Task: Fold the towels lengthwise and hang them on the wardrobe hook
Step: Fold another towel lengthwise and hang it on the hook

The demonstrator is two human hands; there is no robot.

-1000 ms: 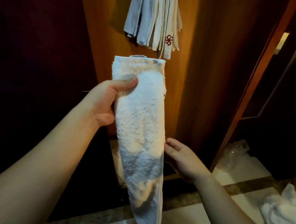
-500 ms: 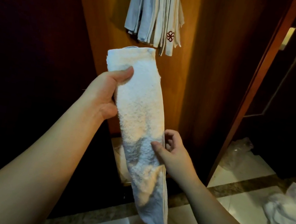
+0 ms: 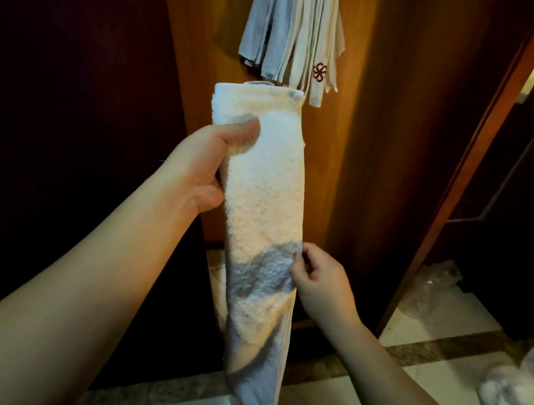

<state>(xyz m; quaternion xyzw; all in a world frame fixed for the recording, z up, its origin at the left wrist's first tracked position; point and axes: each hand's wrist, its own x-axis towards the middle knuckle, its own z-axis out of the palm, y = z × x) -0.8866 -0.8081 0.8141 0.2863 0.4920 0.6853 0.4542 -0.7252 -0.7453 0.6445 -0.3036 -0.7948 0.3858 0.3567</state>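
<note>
Head view, the only one. The person stands at the wardrobe panel [image 3: 336, 143], holding one folded towel [image 3: 264, 209] out in front at chest level, just below the bundle of hung towels [image 3: 296, 23] overhead.

Left hand [image 3: 201, 168]: grips the towel near its top end, thumb across the front face, fingers wrapped behind and hidden. Right hand [image 3: 320, 279]: fingers curled, pinching the towel's right edge about halfway down.

Orientation: long axis near vertical, leaning slightly, top end up toward the hung bundle, tapered bottom end pointing down and a little to the right toward the tiled floor [image 3: 438, 394]. The top looks like a folded edge; the bottom hangs free.

Step, as judged: the lengthwise fold is done or nearly so, and the right hand is tidying the edge. Hanging is not yet done.

Next move calls for lifting the top end to the hook. The hook is out of view above the bundle, so its reach cannot be judged.

A heap of loose towels [image 3: 524, 397] lies on the floor at right.
</note>
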